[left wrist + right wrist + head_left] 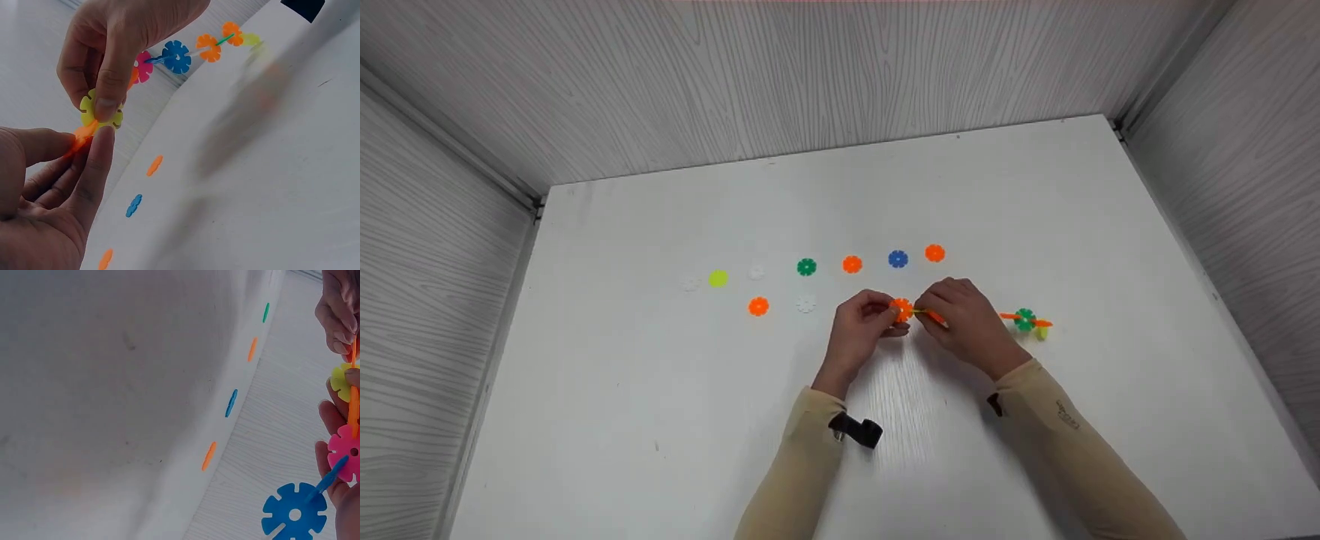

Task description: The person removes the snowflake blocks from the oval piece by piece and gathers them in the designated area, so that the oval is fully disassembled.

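Observation:
My left hand [855, 334] pinches an orange notched snowflake disc [901, 310] between thumb and fingers. Just to its right, my right hand [964, 322] holds a yellow disc [87, 108] by its edge. In the left wrist view the orange disc's edge meets the yellow one; whether their slots are fully joined I cannot tell. The yellow disc ends a chain of interlocked discs, among them a pink disc [340, 445] and a blue disc [281, 509]. Beyond the right hand, the chain's far part shows a green disc [1024, 319] and orange pieces.
Loose discs lie on the white table [660, 420] beyond the hands: a blue disc [898, 259], a green disc [806, 267], a yellow disc [718, 278], several orange ones and pale white ones [805, 304]. Wood-grain panels [810, 75] enclose the table's back and sides.

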The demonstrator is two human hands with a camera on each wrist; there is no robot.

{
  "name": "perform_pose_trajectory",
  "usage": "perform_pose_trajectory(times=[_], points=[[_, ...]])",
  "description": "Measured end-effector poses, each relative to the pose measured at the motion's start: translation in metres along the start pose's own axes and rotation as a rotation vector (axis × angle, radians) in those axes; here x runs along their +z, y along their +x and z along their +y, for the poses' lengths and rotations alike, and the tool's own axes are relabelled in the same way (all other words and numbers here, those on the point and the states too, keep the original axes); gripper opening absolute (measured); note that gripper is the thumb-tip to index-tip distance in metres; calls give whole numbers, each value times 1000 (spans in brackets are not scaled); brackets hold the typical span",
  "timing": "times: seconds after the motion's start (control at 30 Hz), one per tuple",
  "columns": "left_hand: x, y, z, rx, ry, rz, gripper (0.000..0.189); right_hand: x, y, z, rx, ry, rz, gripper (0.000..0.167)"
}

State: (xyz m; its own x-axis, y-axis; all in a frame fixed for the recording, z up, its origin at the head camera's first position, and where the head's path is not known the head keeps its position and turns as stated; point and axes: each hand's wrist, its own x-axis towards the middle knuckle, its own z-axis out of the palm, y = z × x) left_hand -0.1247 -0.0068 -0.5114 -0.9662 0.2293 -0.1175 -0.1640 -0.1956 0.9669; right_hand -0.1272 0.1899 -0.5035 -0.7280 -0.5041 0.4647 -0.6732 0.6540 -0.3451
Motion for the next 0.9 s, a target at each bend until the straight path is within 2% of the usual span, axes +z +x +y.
perform_pose_trajectory(times=[0.2,0.43,0.7,0.9], points=[[3,1,-1,22,-14,49,20,0,1,0,-26,-31,8,18],[3,0,-1,15,-18,69,17,2,1,2,-58,-69,14,17],[3,0,-3,8,-1,79,15,3,-1,5,-74,-27,8,16],[3,0,-2,2,-3,97,16,4,-2,7,-101,0,36,11]])
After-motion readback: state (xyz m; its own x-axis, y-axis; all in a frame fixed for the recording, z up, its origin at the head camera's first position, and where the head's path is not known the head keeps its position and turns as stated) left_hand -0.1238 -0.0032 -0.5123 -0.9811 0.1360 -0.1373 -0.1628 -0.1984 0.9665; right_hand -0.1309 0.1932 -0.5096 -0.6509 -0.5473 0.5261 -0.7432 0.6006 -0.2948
